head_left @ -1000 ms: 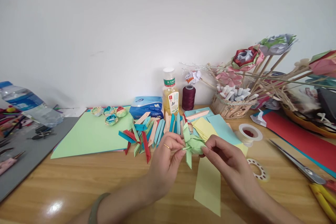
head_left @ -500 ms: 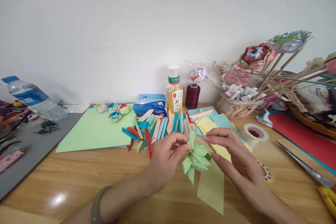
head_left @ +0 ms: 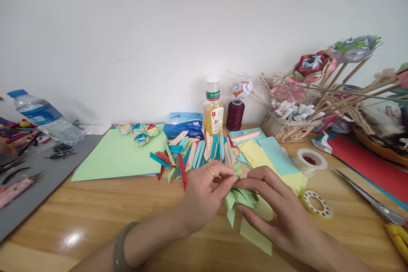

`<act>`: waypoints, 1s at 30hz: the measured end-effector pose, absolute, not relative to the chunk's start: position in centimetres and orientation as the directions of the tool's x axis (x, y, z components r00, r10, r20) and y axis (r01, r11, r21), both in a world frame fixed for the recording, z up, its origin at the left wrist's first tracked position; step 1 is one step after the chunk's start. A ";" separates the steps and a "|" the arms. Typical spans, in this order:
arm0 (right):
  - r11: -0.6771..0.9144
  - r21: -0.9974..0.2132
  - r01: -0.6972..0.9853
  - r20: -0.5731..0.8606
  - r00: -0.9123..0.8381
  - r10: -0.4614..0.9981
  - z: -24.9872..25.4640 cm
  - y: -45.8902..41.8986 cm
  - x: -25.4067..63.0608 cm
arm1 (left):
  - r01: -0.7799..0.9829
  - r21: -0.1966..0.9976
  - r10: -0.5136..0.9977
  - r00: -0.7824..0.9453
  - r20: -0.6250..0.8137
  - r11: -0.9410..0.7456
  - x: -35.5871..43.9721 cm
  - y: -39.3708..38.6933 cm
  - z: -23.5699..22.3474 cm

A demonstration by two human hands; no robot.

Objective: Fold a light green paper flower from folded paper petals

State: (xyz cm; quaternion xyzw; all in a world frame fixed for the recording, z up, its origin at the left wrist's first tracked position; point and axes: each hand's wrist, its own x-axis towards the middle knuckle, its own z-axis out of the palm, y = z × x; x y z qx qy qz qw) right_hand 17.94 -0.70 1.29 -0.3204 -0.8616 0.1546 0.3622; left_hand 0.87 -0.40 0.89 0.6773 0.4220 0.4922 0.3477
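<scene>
While the left hand pinches the spiky light-green folded-paper flower at its upper left, on the near side of the upright maroon thread spool, the right hand grips it from the right, thumb below, fingers above, neither hand nearer

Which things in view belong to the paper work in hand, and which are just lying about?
Part of the work:
- green folded-paper piece, pinched by the left hand, with the right hand against it
- folded paper strips, probably

Apparently just lying about:
- water bottle
- tissue pack
- drink bottle
- wooden basket
</scene>
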 end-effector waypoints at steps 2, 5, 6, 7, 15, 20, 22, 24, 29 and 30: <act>0.741 -0.493 0.456 0.525 -0.523 0.671 1.1 -0.8 17.9 | 0.227 0.883 0.910 0.156 0.383 -0.411 0.9 -0.4 1.0; 0.741 -0.463 0.486 0.543 -0.505 0.671 0.9 -0.9 17.9 | 0.223 0.894 0.920 0.145 0.363 -0.388 0.8 -0.3 1.2; 0.745 -0.447 0.495 0.550 -0.504 0.665 0.9 -1.0 17.9 | 0.226 0.900 0.926 0.143 0.349 -0.374 0.8 -0.2 1.3; 0.749 -0.431 0.503 0.555 -0.507 0.660 0.9 -1.0 17.9 | 0.229 0.905 0.933 0.139 0.333 -0.357 0.8 -0.2 1.3; 0.771 -0.313 0.554 0.553 -0.554 0.622 0.9 -0.8 18.0 | 0.141 0.973 0.980 0.109 0.169 -0.184 0.8 0.0 1.5; 0.805 -0.228 0.548 0.621 -0.555 0.554 0.1 -0.6 18.3 | -0.098 0.995 0.992 0.127 0.021 -0.008 0.8 0.5 1.6; 0.814 -0.179 0.552 0.653 -0.553 0.518 0.0 -0.5 18.5 | -0.206 0.977 0.988 0.154 -0.022 0.054 0.8 0.7 1.5; 0.822 -0.112 0.559 0.672 -0.567 0.477 0.0 -0.4 18.7 | -0.299 0.948 0.982 0.176 -0.061 0.112 0.9 0.9 1.5; 0.829 0.078 0.554 0.675 -0.641 0.365 0.8 -0.4 19.3 | -0.417 0.882 0.971 0.181 -0.156 0.219 1.1 1.1 1.5; 0.829 0.093 0.552 0.689 -0.636 0.346 1.0 -0.5 19.3 | -0.420 0.880 0.970 0.185 -0.158 0.224 1.1 1.2 1.5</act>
